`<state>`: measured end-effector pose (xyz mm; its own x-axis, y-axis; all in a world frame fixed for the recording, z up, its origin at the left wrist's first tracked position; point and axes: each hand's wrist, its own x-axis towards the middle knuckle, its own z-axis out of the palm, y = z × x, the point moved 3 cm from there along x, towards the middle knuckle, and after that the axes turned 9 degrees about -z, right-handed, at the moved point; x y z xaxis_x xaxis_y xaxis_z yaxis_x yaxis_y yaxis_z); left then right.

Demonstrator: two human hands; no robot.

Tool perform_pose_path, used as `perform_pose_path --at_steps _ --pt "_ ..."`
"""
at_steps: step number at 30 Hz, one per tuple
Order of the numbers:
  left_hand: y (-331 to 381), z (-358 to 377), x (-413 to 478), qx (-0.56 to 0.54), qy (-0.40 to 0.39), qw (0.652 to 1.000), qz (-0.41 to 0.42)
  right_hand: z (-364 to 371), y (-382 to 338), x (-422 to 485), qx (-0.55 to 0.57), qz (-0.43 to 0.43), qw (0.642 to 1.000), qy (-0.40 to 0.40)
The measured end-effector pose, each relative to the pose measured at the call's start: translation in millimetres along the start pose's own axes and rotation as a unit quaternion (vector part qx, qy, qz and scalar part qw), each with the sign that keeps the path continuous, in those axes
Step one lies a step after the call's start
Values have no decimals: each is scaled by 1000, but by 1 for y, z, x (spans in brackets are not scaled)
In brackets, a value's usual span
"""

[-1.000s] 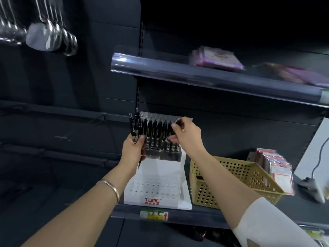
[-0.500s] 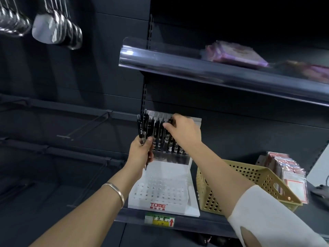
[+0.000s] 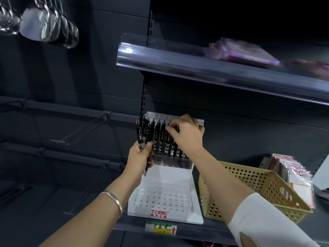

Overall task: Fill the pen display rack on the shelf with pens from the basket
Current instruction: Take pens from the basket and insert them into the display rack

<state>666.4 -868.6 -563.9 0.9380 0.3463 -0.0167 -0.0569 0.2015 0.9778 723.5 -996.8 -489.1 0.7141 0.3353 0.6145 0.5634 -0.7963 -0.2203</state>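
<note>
A white stepped pen display rack (image 3: 161, 196) marked TOME stands on the dark shelf (image 3: 131, 226). Its raised back tier holds a row of black pens (image 3: 161, 138); the holes of the low front tier stand empty. My left hand (image 3: 140, 157) grips a small bunch of black pens (image 3: 142, 132) upright at the rack's left side. My right hand (image 3: 187, 134) reaches over the back tier, and its fingertips pinch the top of one pen in the row. The tan perforated basket (image 3: 249, 191) sits right of the rack; its inside is hidden.
A clear-fronted upper shelf (image 3: 195, 68) with purple packets hangs just above the rack. Packaged cards (image 3: 292, 177) lean behind the basket. Bare metal display hooks (image 3: 80, 132) jut from the wall at left, and steel ladles (image 3: 46, 24) hang at top left.
My right hand has moved left along the back row of pens. My left hand has kept its bunch of pens beside the rack. The camera has tilted, shifting the scene right.
</note>
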Motion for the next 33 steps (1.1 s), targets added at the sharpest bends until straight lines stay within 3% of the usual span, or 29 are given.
perform_pose_path --at_steps 12,16,18,21,28,33 --pt "-3 7 -2 -43 -55 997 -12 8 4 -2 -28 27 999 23" --pt "-5 8 -1 -53 -84 995 -13 -5 -5 -8 -48 -27 990 131" --pt "-5 11 -1 -54 -98 994 -13 -4 -10 -9 53 -45 994 86" --pt "-4 15 -3 -33 -116 993 -6 4 -17 -13 224 -2 974 -30" --pt "-3 9 -3 -7 -76 997 -3 1 -11 -16 388 97 917 -11" --pt "-2 9 -5 4 -86 996 -7 0 -9 -15 426 94 900 -28"
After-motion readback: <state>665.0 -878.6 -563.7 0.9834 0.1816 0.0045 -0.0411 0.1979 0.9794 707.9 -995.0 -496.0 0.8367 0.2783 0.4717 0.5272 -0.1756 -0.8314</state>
